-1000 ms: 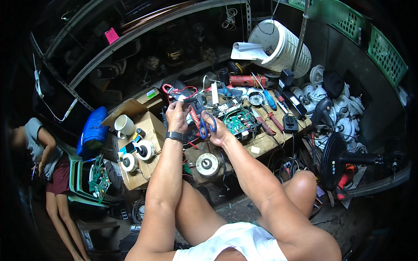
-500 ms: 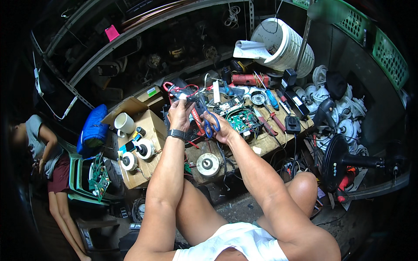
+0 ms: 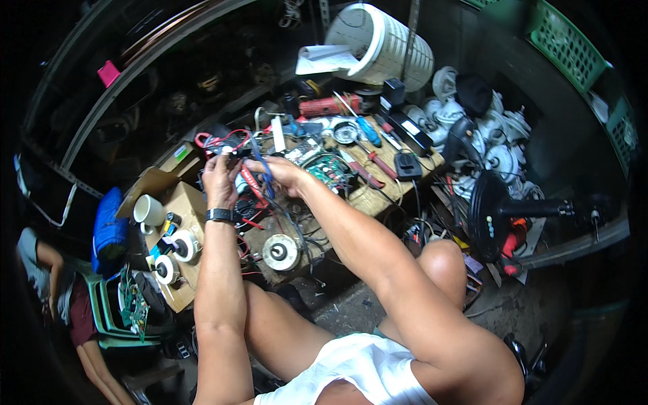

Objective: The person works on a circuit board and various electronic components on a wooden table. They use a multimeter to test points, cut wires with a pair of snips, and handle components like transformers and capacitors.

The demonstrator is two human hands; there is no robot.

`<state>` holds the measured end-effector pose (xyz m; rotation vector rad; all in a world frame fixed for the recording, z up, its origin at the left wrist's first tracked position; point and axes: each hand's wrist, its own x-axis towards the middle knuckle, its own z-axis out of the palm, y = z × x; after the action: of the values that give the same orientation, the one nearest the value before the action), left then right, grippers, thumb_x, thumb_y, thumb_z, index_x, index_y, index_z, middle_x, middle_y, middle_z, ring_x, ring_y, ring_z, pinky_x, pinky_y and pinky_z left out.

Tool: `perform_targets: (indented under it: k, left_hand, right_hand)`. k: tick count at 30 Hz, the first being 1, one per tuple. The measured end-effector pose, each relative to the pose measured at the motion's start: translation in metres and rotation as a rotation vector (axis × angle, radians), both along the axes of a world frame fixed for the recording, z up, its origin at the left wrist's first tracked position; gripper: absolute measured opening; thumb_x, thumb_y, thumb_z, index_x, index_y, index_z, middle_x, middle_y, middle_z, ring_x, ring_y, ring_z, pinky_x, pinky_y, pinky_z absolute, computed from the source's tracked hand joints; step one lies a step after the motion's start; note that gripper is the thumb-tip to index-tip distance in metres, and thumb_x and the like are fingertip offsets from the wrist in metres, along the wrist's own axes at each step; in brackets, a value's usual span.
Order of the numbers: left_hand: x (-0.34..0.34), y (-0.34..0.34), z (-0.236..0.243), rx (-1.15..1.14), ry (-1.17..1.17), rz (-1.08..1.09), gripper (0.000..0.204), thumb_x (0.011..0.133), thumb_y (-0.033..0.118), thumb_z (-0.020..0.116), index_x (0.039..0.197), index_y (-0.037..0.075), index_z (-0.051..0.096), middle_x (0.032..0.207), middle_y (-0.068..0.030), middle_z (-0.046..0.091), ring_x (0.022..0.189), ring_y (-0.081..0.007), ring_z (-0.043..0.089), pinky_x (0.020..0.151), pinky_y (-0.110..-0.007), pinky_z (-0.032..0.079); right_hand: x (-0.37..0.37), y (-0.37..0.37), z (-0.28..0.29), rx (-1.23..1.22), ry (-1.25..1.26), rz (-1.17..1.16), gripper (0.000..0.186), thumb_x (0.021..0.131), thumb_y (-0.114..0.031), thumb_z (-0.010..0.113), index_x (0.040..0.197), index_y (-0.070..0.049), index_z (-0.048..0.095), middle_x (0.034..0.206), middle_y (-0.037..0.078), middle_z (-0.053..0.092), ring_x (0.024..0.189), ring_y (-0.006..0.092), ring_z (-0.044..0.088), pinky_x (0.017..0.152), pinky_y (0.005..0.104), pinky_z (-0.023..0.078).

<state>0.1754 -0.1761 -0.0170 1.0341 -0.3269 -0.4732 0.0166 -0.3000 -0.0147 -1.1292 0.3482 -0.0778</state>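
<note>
Both hands are raised over the near side of the cluttered workbench [image 3: 420, 177]. My left hand [image 3: 219, 181], with a black watch [image 3: 220, 214] on the wrist, is closed in a pinch on a small white piece [image 3: 227, 151] whose kind I cannot make out. Close beside it, my right hand [image 3: 286, 177] is closed on blue-handled scissors [image 3: 267, 178], with the blades pointing away from me near the left fingertips. Below the hands lie a red-and-black tool [image 3: 251, 181] and dark cables. A round motor part [image 3: 281, 252] with a shaft sits at the near edge.
A green circuit board [image 3: 331, 171], a screwdriver [image 3: 368, 132] and a red power tool [image 3: 329, 106] crowd the bench. At left, a cardboard box [image 3: 186, 206] carries a white mug [image 3: 149, 210]. A white bucket [image 3: 382, 47] lies behind. Another person [image 3: 75, 307] is at far left.
The whole view has swung, so the bench and both hands appear farther left. My hands have drawn closer together, and the scissors' handle loops look narrower.
</note>
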Motion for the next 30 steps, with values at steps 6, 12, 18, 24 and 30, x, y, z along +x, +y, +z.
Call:
perform_targets:
  k: [6,12,18,24,30]
  left_hand:
    - [-0.039,0.013,0.042,0.13,-0.313,-0.052,0.014,0.104,0.014,0.073,0.101,0.004,0.063,0.1,-0.0067,0.071,0.093,-0.0179,0.074,0.09,-0.036,0.064]
    - [-0.101,0.048,0.092,0.171,-0.59,-0.166,0.012,0.103,0.012,0.073,0.105,0.005,0.064,0.101,-0.0003,0.067,0.094,-0.009,0.064,0.09,-0.027,0.055]
    - [-0.14,0.081,0.117,0.176,-0.62,-0.267,0.015,0.102,0.011,0.074,0.104,0.005,0.061,0.107,-0.0007,0.061,0.097,-0.0072,0.058,0.086,-0.025,0.052]
    - [-0.157,0.101,0.125,0.108,-0.494,-0.287,0.015,0.101,0.008,0.074,0.104,0.003,0.06,0.114,-0.0044,0.059,0.104,-0.0115,0.06,0.097,-0.033,0.06]
    - [-0.15,0.126,0.122,0.126,-0.39,-0.319,0.014,0.102,0.009,0.071,0.106,0.004,0.058,0.116,-0.0085,0.062,0.108,-0.0211,0.07,0.099,-0.043,0.062]
  right_hand:
    - [-0.065,-0.102,0.063,-1.146,0.18,0.072,0.113,0.067,-0.068,0.093,0.15,-0.003,0.053,0.132,0.027,0.069,0.125,0.0365,0.067,0.103,0.0482,0.054]
    - [-0.236,-0.169,0.083,-1.38,0.43,0.082,0.084,0.08,-0.044,0.092,0.147,-0.014,0.051,0.124,0.023,0.073,0.11,0.0333,0.072,0.095,0.0452,0.055]
    - [-0.302,-0.158,0.03,-1.149,0.371,-0.284,0.059,0.08,-0.024,0.092,0.13,-0.01,0.065,0.113,0.016,0.076,0.105,0.0256,0.072,0.093,0.0396,0.055]
    - [-0.269,-0.152,0.005,-1.419,0.272,-0.29,0.046,0.081,-0.023,0.089,0.121,-0.01,0.069,0.111,0.017,0.076,0.109,0.0369,0.072,0.094,0.0449,0.056]
    - [-0.201,-0.162,-0.016,-1.641,0.429,-0.201,0.043,0.087,-0.017,0.081,0.128,-0.015,0.067,0.128,0.018,0.062,0.119,0.0413,0.065,0.097,0.0509,0.054]
